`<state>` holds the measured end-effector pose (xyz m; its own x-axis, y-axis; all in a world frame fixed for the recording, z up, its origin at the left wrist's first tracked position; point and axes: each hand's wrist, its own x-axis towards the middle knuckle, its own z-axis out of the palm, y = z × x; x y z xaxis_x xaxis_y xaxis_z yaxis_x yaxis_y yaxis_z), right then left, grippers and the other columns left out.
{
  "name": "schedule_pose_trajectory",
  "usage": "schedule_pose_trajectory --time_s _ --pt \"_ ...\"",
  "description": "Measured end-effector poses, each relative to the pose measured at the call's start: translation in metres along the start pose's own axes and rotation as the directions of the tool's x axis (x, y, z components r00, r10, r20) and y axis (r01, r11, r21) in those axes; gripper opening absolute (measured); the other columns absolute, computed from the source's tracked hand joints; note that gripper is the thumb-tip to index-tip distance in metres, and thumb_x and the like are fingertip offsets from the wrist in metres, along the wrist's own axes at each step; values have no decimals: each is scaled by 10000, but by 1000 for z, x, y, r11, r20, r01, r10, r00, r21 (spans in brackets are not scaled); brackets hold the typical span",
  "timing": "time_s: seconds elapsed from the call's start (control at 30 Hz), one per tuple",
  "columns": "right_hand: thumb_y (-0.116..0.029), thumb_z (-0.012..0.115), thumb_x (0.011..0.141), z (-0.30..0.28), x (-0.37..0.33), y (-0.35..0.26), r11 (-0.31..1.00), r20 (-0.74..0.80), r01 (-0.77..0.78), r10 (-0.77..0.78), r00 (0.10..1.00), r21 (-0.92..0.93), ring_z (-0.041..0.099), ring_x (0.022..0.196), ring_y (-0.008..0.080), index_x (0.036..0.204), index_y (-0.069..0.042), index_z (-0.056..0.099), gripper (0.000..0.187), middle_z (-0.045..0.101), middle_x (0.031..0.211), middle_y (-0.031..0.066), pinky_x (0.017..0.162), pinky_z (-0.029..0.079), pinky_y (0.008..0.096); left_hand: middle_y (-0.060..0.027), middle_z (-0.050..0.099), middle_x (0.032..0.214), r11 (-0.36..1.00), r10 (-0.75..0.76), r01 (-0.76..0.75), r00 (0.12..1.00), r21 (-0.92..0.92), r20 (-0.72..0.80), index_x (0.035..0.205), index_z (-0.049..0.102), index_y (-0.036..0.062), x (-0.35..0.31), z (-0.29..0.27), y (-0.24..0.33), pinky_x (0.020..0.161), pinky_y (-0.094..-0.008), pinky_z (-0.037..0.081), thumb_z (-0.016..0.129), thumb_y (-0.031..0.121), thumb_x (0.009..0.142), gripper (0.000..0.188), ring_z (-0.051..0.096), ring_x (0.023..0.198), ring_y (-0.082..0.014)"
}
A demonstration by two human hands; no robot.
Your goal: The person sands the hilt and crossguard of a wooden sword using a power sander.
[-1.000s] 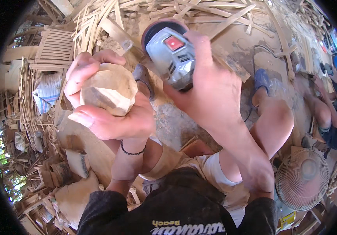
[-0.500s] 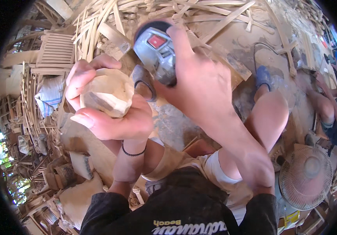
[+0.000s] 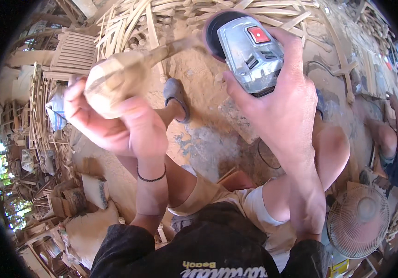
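Note:
My left hand [image 3: 108, 129] is closed around the rounded, faceted head of a roughly carved wooden piece [image 3: 115, 83]. A narrow, handle-like part of it stretches toward the upper right, blurred by motion. My right hand [image 3: 284, 109] grips an angle grinder [image 3: 250, 53] with a grey body, a red switch and a dark disc [image 3: 214, 37] at its far left. The disc is near the tip of the wooden piece's narrow end; whether they touch I cannot tell.
Long wooden sticks [image 3: 127, 25] lie heaped at the far side. A slatted wooden panel [image 3: 76, 53] and a white sack [image 3: 56, 111] are at left. A caged fan [image 3: 358, 220] stands at lower right. Another person's leg [image 3: 384, 132] shows at the right edge.
The grinder and my right hand have moved right, away from my left hand. The wooden piece has been turned, so its narrow end now shows. A wooden block behind the grinder is out of sight.

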<state>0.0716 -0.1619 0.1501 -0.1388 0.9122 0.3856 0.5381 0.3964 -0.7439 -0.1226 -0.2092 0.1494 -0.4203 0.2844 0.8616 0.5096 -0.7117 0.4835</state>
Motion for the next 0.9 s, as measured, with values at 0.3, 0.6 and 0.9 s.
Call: schedule_pose_trajectory --time_s 0.3,0.6,0.9 --pt "-311 927 792 24 -11 -6 996 120 49 -41 992 -68 787 814 400 1442 -140 505 793 793 989 172 705 639 473 -127 599 1020 986 84 -91 995 137 60 1191 525 53 6 -21 -10 762 -398 587 648 705 973 698 638 871 -248" --pt "-281 931 758 55 -13 -11 984 198 174 -176 964 25 751 687 417 1469 -107 398 905 719 875 252 580 595 487 -121 589 1065 977 61 -58 998 203 -7 1229 496 79 2 -24 -13 772 -403 586 336 909 917 901 635 850 -250" --pt "-268 942 737 64 -10 -17 978 208 205 -195 959 -27 748 665 408 1416 -106 420 872 690 828 223 526 573 476 -134 542 1175 970 52 -82 989 227 138 1274 434 81 1 -19 -4 806 -400 574 305 803 1012 779 600 834 -249"
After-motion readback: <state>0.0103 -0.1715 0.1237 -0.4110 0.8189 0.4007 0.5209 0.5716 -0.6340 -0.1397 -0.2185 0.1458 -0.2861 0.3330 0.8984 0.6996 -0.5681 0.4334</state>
